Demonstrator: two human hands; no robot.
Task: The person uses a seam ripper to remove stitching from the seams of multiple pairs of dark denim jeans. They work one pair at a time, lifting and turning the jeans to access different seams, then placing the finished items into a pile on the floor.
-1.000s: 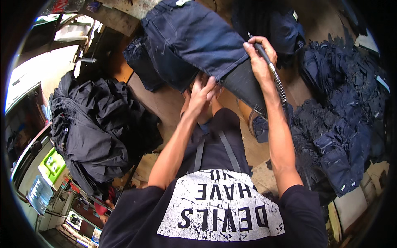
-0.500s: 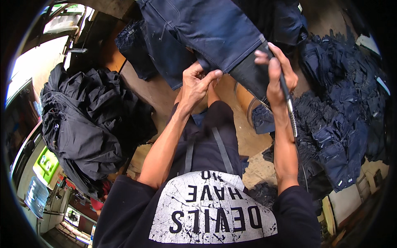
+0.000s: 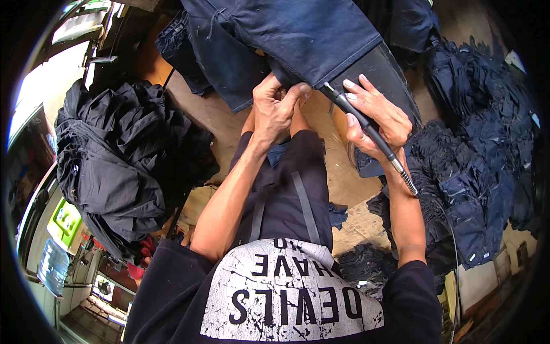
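Navy shorts (image 3: pixel 309 34) are stretched across the top middle, one leg opening pulled over a flat dark board (image 3: pixel 381 71). My left hand (image 3: pixel 275 106) is closed in a pinch on the near corner of the hem. A black pen-shaped tool (image 3: pixel 364 123) with a thin metal tip and a coiled spring at its cord end lies in my right hand (image 3: pixel 381 114). The thumb and palm hold it while some fingers stretch out over the board. Its tip is close to the hem, just right of my left thumb; whether it touches the cloth I cannot tell.
A big heap of black garments (image 3: pixel 126 160) rises on the left. Stacks of navy and black garments (image 3: pixel 475 178) fill the right side. The tool's thin cord (image 3: pixel 456 264) trails down at the right. A dark cloth pile (image 3: pixel 366 266) lies near my right elbow.
My right hand has brought the tool tip from the far end of the hem to the corner by my left hand. The board shows more, and the shorts have shifted slightly. My left hand keeps its pinch.
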